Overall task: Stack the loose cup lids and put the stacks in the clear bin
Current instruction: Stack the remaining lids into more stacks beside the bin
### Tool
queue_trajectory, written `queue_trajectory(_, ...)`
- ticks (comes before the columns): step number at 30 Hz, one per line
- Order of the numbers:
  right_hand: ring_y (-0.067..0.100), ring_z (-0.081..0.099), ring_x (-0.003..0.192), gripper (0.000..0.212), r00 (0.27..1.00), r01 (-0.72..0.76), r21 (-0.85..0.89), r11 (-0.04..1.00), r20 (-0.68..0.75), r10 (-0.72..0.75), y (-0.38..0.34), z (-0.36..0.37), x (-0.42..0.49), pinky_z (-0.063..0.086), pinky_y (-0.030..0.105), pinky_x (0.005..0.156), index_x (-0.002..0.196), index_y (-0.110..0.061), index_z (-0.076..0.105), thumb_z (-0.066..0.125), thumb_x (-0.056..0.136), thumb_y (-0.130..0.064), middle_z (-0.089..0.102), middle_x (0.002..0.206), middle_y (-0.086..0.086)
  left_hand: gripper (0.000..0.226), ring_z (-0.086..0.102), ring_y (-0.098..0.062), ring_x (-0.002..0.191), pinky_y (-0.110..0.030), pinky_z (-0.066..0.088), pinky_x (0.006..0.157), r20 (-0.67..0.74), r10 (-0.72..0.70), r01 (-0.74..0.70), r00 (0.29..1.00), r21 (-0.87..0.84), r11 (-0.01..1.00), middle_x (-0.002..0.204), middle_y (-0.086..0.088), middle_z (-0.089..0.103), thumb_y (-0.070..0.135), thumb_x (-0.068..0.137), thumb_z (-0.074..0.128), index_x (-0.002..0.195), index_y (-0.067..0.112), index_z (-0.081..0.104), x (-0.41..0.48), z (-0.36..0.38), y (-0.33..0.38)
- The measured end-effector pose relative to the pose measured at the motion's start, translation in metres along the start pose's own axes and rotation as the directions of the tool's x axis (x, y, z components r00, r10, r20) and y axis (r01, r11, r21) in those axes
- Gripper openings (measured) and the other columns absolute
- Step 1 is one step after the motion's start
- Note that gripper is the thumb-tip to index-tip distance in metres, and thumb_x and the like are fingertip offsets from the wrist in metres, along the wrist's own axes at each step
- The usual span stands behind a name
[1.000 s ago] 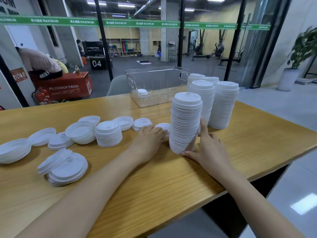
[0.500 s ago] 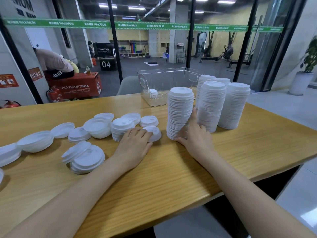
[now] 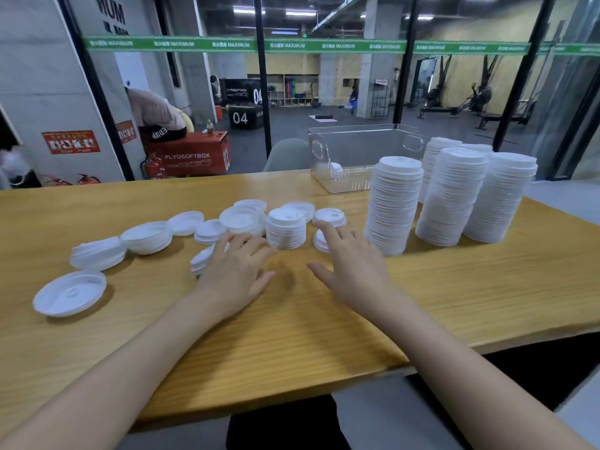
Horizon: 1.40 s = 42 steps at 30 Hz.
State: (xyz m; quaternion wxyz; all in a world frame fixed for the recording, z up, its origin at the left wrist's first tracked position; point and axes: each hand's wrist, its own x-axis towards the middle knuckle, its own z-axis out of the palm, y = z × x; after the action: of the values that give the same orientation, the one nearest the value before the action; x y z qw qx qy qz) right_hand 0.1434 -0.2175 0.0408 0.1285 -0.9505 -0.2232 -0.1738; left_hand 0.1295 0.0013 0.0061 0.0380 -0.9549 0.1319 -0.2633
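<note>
On the wooden table, head view: both hands are flat with fingers spread, holding nothing. Our left hand sits just beside the short stack and covers part of a low pile. Our right hand points its index finger at a single lid; we cannot tell whether it touches. Another lid lies half under that hand's fingers.

Handling, our read: the lids are thin white plastic, very light, springy at the rim and easy to crush if squeezed. They nest, so we'd pinch singles by the rim and drop them on the short stack. Tall stacks look tippy and may shear mid-height, so we'd take one hand around the base and one on top.

Count:
- Five tall stacks: the nearest tall stack is by the right hand, two sit to its right and two behind.
- One short stack.
- About ten loose lids or low piles fan out leftward; the outermost upturned lid lies well apart.
- One clear bin sits at the far edge behind the tall stacks, with one small lid visible inside.

No stack is in the bin yet.
</note>
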Motion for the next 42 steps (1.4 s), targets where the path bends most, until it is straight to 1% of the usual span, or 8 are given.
queue_trajectory(5, 0.027, 0.043, 0.127, 0.060, 0.995, 0.050, 0.020, 0.999, 0.087, -0.052, -0.020, 0.023, 0.020, 0.042, 0.040, 0.090, 0.149, -0.023, 0.029, 0.053, 0.097, -0.043, 0.046, 0.141, 0.002, 0.044, 0.060, -0.026, 0.110, -0.039, 0.024, 0.101, 0.062, -0.094, 0.093, 0.994, 0.026, 0.995, 0.111, 0.001, 0.068, 0.046, 0.087, 0.037, 0.101, 0.023, 0.072, -0.029, -0.003, -0.036)
queue_trajectory(11, 0.026, 0.039, 0.130, 0.058, 1.000, 0.017, 0.129, 0.991, 0.013, -0.019, -0.016, 0.028, 0.055, 0.040, 0.037, 0.091, 0.149, -0.022, 0.033, 0.055, 0.097, -0.039, 0.043, 0.144, 0.003, 0.046, 0.051, -0.025, 0.117, -0.040, 0.021, 0.104, -0.046, -0.159, 0.159, 0.986, 0.002, 0.987, 0.117, -0.004, 0.067, 0.045, 0.088, 0.038, 0.111, 0.019, 0.068, -0.035, -0.006, -0.063)
queue_trajectory(15, 0.027, 0.034, 0.135, 0.056, 1.000, -0.010, 0.229, 0.973, 0.030, 0.003, -0.012, 0.032, 0.085, 0.034, 0.035, 0.100, 0.147, -0.022, 0.037, 0.057, 0.097, -0.037, 0.040, 0.149, 0.003, 0.045, 0.043, -0.019, 0.115, -0.038, 0.023, 0.104, -0.120, -0.123, 0.116, 0.985, -0.066, 0.991, 0.117, -0.003, 0.065, 0.043, 0.089, 0.041, 0.117, 0.017, 0.065, -0.017, 0.001, -0.052)
queue_trajectory(22, 0.023, 0.040, 0.132, 0.057, 0.995, -0.074, 0.439, 0.896, 0.093, 0.036, -0.004, 0.055, 0.117, 0.037, 0.044, 0.106, 0.140, -0.024, 0.045, 0.064, 0.091, -0.046, 0.048, 0.142, 0.000, 0.041, 0.051, -0.021, 0.110, -0.038, 0.030, 0.103, -0.108, 0.020, -0.033, 0.994, -0.122, 0.992, 0.118, 0.003, 0.062, 0.040, 0.089, 0.047, 0.120, 0.019, 0.063, 0.004, 0.021, -0.035)
queue_trajectory(30, 0.011, 0.053, 0.104, 0.031, 0.994, -0.104, 0.635, 0.765, 0.085, 0.064, 0.014, 0.064, 0.119, 0.036, 0.024, 0.083, 0.110, -0.030, 0.061, 0.075, 0.084, -0.039, 0.058, 0.110, -0.008, 0.041, 0.056, -0.019, 0.107, -0.038, 0.024, 0.106, -0.092, -0.094, 0.080, 0.991, -0.142, 0.987, 0.110, 0.005, 0.066, 0.042, 0.088, 0.044, 0.116, 0.021, 0.065, -0.002, 0.021, -0.062)
queue_trajectory(35, 0.012, 0.061, 0.105, 0.032, 0.987, -0.129, 0.741, 0.659, 0.034, 0.154, 0.018, 0.046, 0.114, 0.043, 0.018, 0.081, 0.112, -0.027, 0.066, 0.076, 0.084, -0.036, 0.065, 0.114, -0.009, 0.042, 0.047, -0.012, 0.112, -0.034, 0.023, 0.107, -0.154, -0.123, 0.084, 0.980, -0.240, 0.967, 0.113, 0.005, 0.066, 0.044, 0.088, 0.045, 0.117, 0.021, 0.064, -0.006, 0.011, -0.059)
queue_trajectory(38, 0.001, 0.060, 0.105, 0.035, 0.999, -0.053, 0.775, 0.630, 0.038, 0.037, 0.012, 0.030, 0.101, 0.044, 0.012, 0.083, 0.116, -0.028, 0.065, 0.077, 0.083, -0.033, 0.065, 0.115, -0.017, 0.046, 0.046, -0.008, 0.115, -0.021, 0.022, 0.105, -0.176, -0.186, 0.107, 0.967, -0.384, 0.917, 0.118, 0.008, 0.064, 0.049, 0.087, 0.049, 0.122, 0.023, 0.061, -0.014, 0.001, -0.057)
queue_trajectory(42, -0.007, 0.052, 0.109, 0.041, 0.950, 0.090, 0.650, 0.755, 0.171, -0.261, 0.001, 0.034, 0.068, 0.035, 0.004, 0.085, 0.111, -0.039, 0.063, 0.083, 0.076, -0.037, 0.061, 0.111, -0.022, 0.058, 0.043, 0.003, 0.121, -0.004, 0.015, 0.103, -0.067, -0.175, 0.114, 0.982, -0.530, 0.840, 0.125, 0.020, 0.057, 0.064, 0.079, 0.054, 0.129, 0.036, 0.052, -0.024, -0.009, -0.054)
